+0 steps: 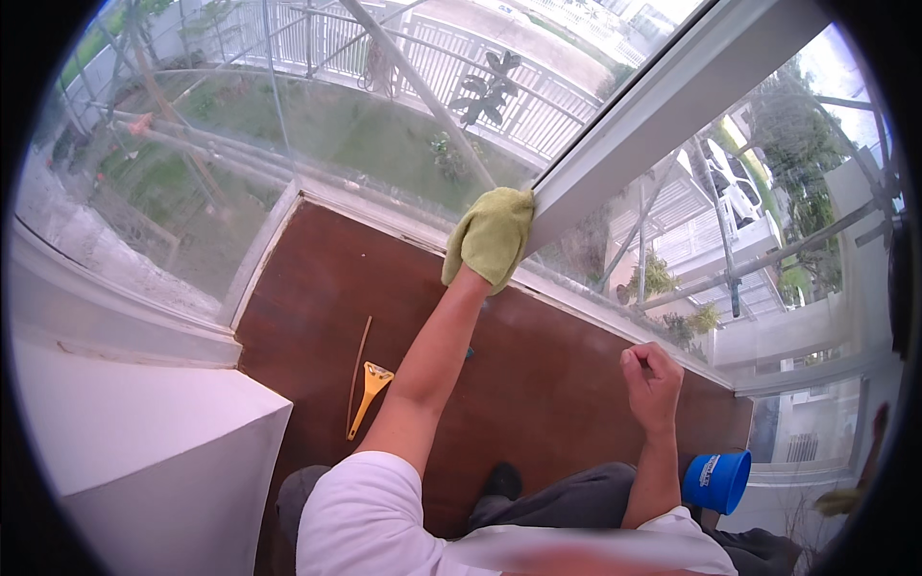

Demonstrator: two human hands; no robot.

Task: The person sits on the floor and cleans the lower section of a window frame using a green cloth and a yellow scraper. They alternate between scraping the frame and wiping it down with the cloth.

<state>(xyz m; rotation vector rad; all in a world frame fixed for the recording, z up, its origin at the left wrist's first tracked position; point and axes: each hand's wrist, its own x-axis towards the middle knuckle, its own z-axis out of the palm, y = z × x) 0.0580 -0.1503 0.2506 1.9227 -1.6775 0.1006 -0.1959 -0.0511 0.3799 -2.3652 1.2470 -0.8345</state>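
A green cloth (497, 226) is draped over my left hand (470, 284), hiding its fingers. With my arm stretched forward, the cloth rests against the window glass (365, 125), at the lower end of the white window post (653, 115). My right hand (655, 379) is held up to the right, its fingers curled closed, and nothing shows in them. On the brown wooden surface, left of my left forearm, lies a yellow scraper (372, 392) beside a thin brown stick (359, 376). A small teal thing (470, 353) shows partly behind that forearm.
A blue bucket (715, 482) stands at the lower right. A white boxy ledge (173, 432) juts in at the left. Window panes bound the brown surface (557, 403) ahead and to the right. Outside are scaffold poles (423, 86), a white fence and grass.
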